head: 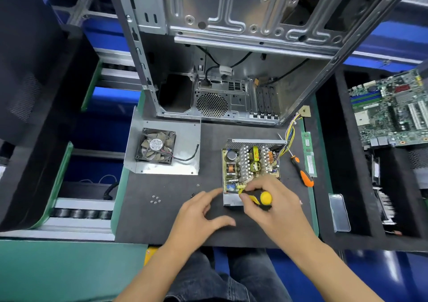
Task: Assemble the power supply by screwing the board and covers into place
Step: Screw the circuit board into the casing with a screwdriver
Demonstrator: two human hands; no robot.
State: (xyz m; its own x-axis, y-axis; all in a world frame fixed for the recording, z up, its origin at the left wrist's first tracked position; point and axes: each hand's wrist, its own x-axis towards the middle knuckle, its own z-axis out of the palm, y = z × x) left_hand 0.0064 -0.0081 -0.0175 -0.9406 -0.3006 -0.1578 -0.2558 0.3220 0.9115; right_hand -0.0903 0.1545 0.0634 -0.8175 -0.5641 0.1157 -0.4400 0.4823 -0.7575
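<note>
Two bare hands work at the near edge of a dark mat (162, 220) in the head view. The right hand (273, 199) has its fingers curled round the black-and-yellow handle of a screwdriver (261, 198), whose tip end points toward the near left corner of the power supply board (249, 165); the tip itself is hidden behind the fingers. The board, crowded with heat sinks, coils and capacitors, sits in its open metal tray (231, 201) on the mat, right of centre, with a bundle of coloured wires (290, 131) running off its far right corner. The left hand (199, 213) rests just left of the tray with fingers loosely spread and holding nothing, its fingertips close to the tray's near left corner; whether they touch it cannot be told. To the left lies the bent metal cover (185, 139) with a black fan (155, 145) mounted on it and a cable trailing from the fan. A few small screws (155, 199) lie on the mat between the cover and the left hand. A second screwdriver with an orange handle (303, 173) lies to the right of the board, beside a green memory stick (309, 155). Behind stands an open computer case (231, 47), and a motherboard (391, 109) lies at the far right.
</note>
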